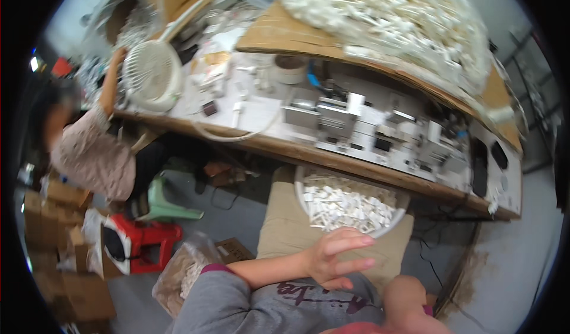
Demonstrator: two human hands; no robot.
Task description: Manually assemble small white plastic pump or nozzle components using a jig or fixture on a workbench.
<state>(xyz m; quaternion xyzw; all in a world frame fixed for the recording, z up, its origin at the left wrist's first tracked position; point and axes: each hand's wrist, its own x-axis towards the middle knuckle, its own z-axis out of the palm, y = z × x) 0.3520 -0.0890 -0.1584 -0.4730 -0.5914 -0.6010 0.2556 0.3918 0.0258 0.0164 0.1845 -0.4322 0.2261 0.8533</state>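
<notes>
My left hand [343, 257] is raised over my lap with its fingers spread and nothing in them. Just beyond it, a round white basin [389, 230] rests on my lap, holding many small white plastic parts [344, 206]. My right arm [407, 301] is bent up close to my body at the lower right. The right hand itself lies outside what I can see.
Ahead runs a workbench [279, 147] with metal fixtures [338, 117], a tape roll [290, 70] and a white fan [153, 76]. A large bag of white parts [409, 19] lies on cardboard above it. Another person [95, 156] sits at left, near a red stool [154, 245] and boxes [77, 292].
</notes>
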